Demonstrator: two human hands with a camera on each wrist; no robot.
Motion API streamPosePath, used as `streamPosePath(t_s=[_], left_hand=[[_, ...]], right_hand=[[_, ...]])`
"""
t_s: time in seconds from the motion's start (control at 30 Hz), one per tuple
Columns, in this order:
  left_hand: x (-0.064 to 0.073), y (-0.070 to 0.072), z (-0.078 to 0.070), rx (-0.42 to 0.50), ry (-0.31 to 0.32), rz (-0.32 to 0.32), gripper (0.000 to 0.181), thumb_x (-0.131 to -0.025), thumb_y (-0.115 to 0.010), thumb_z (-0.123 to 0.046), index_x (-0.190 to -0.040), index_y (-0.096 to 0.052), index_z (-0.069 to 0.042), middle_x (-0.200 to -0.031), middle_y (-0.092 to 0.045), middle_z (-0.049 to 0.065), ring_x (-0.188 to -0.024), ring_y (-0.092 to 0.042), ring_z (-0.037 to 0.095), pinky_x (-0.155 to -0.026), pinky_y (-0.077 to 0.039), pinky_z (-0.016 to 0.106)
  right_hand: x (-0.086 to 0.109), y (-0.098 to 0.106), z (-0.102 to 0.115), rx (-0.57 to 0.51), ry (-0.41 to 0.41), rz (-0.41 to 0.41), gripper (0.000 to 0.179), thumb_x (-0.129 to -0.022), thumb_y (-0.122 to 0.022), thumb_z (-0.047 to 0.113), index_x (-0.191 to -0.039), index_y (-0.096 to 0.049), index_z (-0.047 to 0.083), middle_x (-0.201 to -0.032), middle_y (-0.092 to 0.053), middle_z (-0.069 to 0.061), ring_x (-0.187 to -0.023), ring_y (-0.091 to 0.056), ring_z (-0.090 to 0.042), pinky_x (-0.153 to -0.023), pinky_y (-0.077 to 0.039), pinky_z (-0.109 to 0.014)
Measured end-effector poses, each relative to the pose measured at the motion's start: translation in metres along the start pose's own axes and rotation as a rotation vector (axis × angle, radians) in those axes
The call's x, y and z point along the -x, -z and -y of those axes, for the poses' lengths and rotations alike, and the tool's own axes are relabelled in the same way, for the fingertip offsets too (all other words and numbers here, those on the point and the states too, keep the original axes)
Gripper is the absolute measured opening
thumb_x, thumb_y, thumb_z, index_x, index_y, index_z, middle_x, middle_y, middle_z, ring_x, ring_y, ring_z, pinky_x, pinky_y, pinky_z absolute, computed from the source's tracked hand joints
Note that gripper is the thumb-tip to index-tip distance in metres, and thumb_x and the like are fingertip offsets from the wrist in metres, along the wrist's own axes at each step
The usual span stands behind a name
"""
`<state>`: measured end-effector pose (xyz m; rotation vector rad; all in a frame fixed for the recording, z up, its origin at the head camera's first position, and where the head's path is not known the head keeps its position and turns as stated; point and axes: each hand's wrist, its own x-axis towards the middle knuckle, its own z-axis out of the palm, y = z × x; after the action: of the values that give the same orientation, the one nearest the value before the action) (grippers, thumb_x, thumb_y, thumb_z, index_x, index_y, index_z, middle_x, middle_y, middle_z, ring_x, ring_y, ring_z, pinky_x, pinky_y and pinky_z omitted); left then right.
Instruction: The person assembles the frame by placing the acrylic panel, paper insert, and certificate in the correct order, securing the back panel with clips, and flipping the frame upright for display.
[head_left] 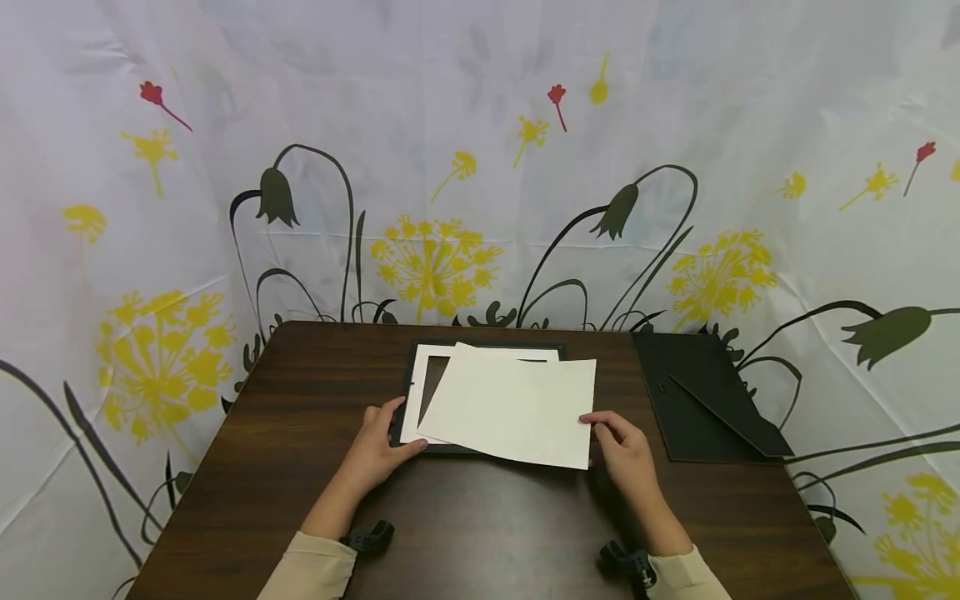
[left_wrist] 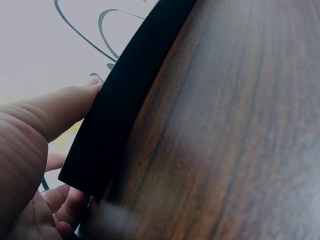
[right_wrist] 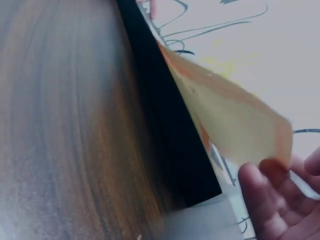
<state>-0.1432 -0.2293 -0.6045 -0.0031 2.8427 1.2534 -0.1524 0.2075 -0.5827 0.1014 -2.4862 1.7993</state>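
A black picture frame [head_left: 405,383] with a white mat [head_left: 420,354] lies flat on the table. My left hand [head_left: 375,442] grips its near left corner, the thumb along the near edge and the fingers at the left side. In the left wrist view, that thumb presses the dark frame edge [left_wrist: 120,105]. A cream sheet of paper [head_left: 517,408] slants over the frame, covering most of the mat opening. By its right edge my right hand [head_left: 626,458] pinches the sheet, raising that side. The right wrist view shows orange bordering on the sheet's underside [right_wrist: 235,115].
A black frame backing board [head_left: 675,433] with a stand flap [head_left: 731,417] lies at the table's right edge. Dark wood tabletop [head_left: 480,525] extends in front of the frame. Behind the table hangs a flowered cloth [head_left: 465,83].
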Motion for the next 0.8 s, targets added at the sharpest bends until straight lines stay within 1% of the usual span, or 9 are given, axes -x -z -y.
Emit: streamPosePath(t_s=[0.07, 0.1, 0.2, 0.33, 0.4, 0.47, 0.57, 0.7, 0.8], left_hand=[[0.0, 0.001, 0.0, 0.007, 0.002, 0.0, 0.099, -0.091, -0.089, -0.045, -0.168, -0.037, -0.01, -0.129, -0.046, 0.019, -0.096, -0.052, 0.026, -0.084, -0.046, 0.039], [0.0, 0.001, 0.001, 0.007, 0.005, 0.0, 0.099, -0.091, -0.089, -0.045, -0.168, -0.036, -0.01, -0.129, -0.046, 0.019, -0.096, -0.052, 0.026, -0.085, -0.045, 0.039], [0.0, 0.002, 0.0, 0.015, 0.022, 0.011, 0.1, -0.091, -0.089, -0.046, -0.169, -0.035, -0.012, -0.131, -0.045, 0.019, -0.097, -0.051, 0.027, -0.085, -0.045, 0.04], [0.0, 0.002, 0.0, 0.027, 0.035, 0.02, 0.101, -0.092, -0.089, -0.047, -0.169, -0.034, -0.013, -0.135, -0.044, 0.019, -0.101, -0.054, 0.029, -0.088, -0.048, 0.042], [-0.001, 0.001, 0.001, 0.03, 0.035, 0.018, 0.101, -0.092, -0.089, -0.047, -0.17, -0.034, -0.013, -0.136, -0.044, 0.019, -0.105, -0.055, 0.03, -0.091, -0.05, 0.044], [-0.001, 0.001, 0.001, 0.03, 0.033, 0.017, 0.101, -0.092, -0.089, -0.046, -0.17, -0.034, -0.013, -0.137, -0.044, 0.02, -0.106, -0.056, 0.031, -0.092, -0.051, 0.045], [-0.001, 0.001, 0.001, 0.025, 0.032, 0.017, 0.101, -0.092, -0.089, -0.046, -0.17, -0.034, -0.013, -0.136, -0.044, 0.02, -0.105, -0.055, 0.03, -0.09, -0.05, 0.043], [0.0, 0.001, 0.001, 0.025, 0.03, 0.017, 0.101, -0.091, -0.089, -0.047, -0.169, -0.034, -0.013, -0.135, -0.044, 0.019, -0.102, -0.053, 0.029, -0.085, -0.047, 0.04], [0.0, 0.0, 0.001, 0.019, 0.031, 0.015, 0.101, -0.091, -0.089, -0.048, -0.169, -0.035, -0.014, -0.136, -0.045, 0.02, -0.103, -0.054, 0.029, -0.086, -0.049, 0.041]], right_hand=[[-0.001, -0.001, -0.001, -0.033, -0.098, 0.017, 0.022, -0.112, -0.065, 0.028, -0.122, -0.08, 0.015, -0.13, -0.073, -0.012, -0.08, -0.06, -0.013, -0.066, -0.058, -0.032], [-0.001, -0.001, -0.002, -0.039, -0.121, 0.026, 0.023, -0.11, -0.068, 0.029, -0.124, -0.079, 0.015, -0.126, -0.072, -0.013, -0.08, -0.061, -0.014, -0.066, -0.057, -0.031], [-0.002, 0.0, -0.005, -0.039, -0.123, 0.043, 0.033, -0.104, -0.077, 0.017, -0.136, -0.072, 0.012, -0.123, -0.066, -0.02, -0.073, -0.055, -0.012, -0.06, -0.05, -0.026], [-0.003, 0.001, -0.008, -0.077, -0.173, 0.028, 0.064, -0.098, -0.078, 0.004, -0.156, -0.051, 0.011, -0.112, -0.064, -0.017, -0.063, -0.047, -0.009, -0.059, -0.042, -0.024], [-0.004, 0.002, -0.009, -0.087, -0.229, 0.012, 0.061, -0.098, -0.079, 0.007, -0.153, -0.053, 0.006, -0.102, -0.067, -0.012, -0.063, -0.048, -0.009, -0.059, -0.043, -0.026], [-0.006, 0.003, -0.011, -0.084, -0.266, -0.001, 0.046, -0.098, -0.079, 0.01, -0.14, -0.062, -0.001, -0.091, -0.068, -0.008, -0.066, -0.053, -0.012, -0.058, -0.048, -0.027], [-0.007, 0.003, -0.013, -0.076, -0.274, 0.009, 0.026, -0.102, -0.076, 0.013, -0.124, -0.069, 0.0, -0.082, -0.067, -0.01, -0.059, -0.057, -0.017, -0.051, -0.054, -0.032], [-0.008, 0.004, -0.015, -0.084, -0.235, 0.019, 0.022, -0.106, -0.071, 0.015, -0.126, -0.068, 0.006, -0.077, -0.064, -0.015, -0.044, -0.052, -0.019, -0.043, -0.05, -0.034], [-0.011, 0.003, -0.015, -0.113, -0.224, 0.004, 0.022, -0.107, -0.072, 0.017, -0.126, -0.07, 0.007, -0.077, -0.065, -0.014, -0.044, -0.05, -0.018, -0.041, -0.044, -0.031]])
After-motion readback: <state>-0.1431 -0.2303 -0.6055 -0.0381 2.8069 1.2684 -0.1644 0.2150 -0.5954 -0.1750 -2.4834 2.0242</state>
